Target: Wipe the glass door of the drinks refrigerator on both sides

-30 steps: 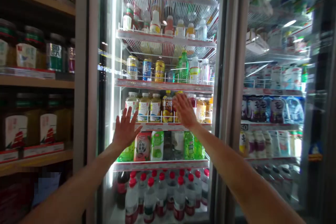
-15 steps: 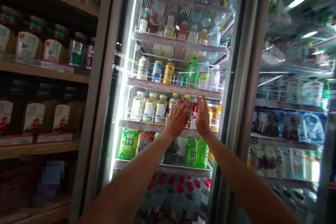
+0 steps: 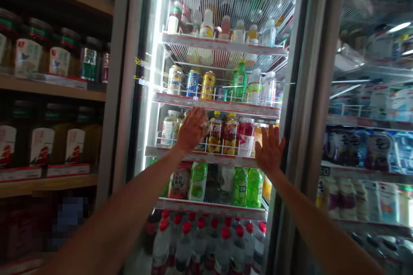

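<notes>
I face a lit drinks fridge [image 3: 298,94] with a glass door. My left hand [image 3: 191,131] lies against the glass in front of the third shelf, over pale juice bottles [image 3: 169,128]; its fingers are smeared but look stretched out, with nothing in them. My right hand [image 3: 270,149] is flat on the glass with fingers spread, near the door's right frame, beside red and yellow drink bottles [image 3: 229,134]. Below the hands stand green bottles [image 3: 247,187] and red-capped bottles [image 3: 206,245].
Wooden shelves [image 3: 48,90] with jars and boxed goods fill the left. A second glass-door fridge [image 3: 371,137] with drinks stands on the right. Cans [image 3: 192,84] line the shelf above my hands.
My hands came together at the middle of the third shelf, then parted: the left slid left, the right slid right and down. My view shifted slightly left.
</notes>
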